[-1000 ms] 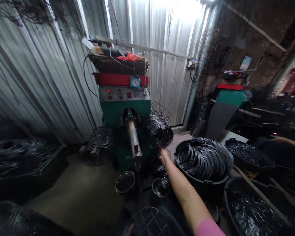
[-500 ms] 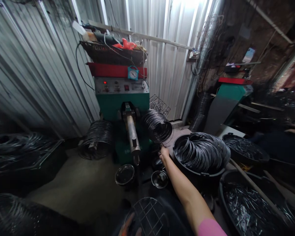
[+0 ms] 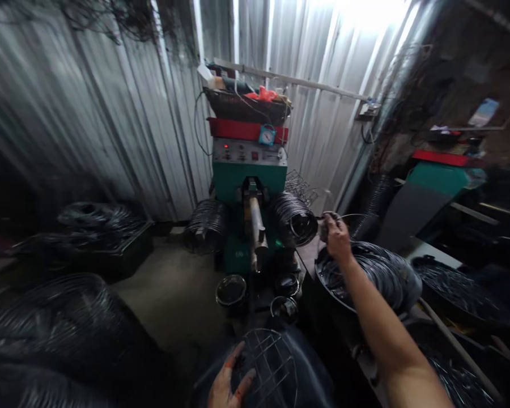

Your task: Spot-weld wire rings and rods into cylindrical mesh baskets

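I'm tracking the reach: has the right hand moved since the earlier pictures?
Yes. Judged against the green machine, the right hand has moved up and to the right in the view.

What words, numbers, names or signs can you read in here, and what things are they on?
None can be read for sure.
White marks low on the front of the green machine: too blurred to read.
Marks on its grey control panel: too small to read.
Face of the blue-framed dial: a pointer shows, but any numbers are too small to read.
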`<state>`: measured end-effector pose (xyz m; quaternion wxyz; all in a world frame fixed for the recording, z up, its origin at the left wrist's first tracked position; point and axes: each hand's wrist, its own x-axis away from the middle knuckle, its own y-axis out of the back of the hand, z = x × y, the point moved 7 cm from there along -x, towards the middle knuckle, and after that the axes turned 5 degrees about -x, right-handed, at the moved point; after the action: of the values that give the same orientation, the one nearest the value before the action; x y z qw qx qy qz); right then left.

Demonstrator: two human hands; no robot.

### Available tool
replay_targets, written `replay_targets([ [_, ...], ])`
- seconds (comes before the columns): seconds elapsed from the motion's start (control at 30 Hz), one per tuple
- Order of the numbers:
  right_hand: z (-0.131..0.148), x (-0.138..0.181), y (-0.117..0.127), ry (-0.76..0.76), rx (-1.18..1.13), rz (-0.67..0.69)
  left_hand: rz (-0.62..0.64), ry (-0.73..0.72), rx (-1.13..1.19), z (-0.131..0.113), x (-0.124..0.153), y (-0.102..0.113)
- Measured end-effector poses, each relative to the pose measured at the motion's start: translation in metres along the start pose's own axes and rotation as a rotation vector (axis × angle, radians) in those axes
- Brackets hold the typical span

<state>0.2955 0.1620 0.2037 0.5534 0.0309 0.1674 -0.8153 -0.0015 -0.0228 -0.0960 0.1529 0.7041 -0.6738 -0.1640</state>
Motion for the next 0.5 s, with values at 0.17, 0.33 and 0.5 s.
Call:
replay_targets([
  [0.17,0.000,0.037,0.017,-0.152,0.425,0.471,-0.076,-0.047,-0.114,-0.020,-0.075,0.053],
  [0.33,-0.071,0.088,0.076,-0.222,0.932,0.628,-0.253,-0.090,-0.773,-0.048,-0.190,0.102],
  [0.5,-0.115,0.110,0.150,-0.258,1.164,0.438,-0.362,-0.048,-0.863,-0.043,-0.252,0.119],
])
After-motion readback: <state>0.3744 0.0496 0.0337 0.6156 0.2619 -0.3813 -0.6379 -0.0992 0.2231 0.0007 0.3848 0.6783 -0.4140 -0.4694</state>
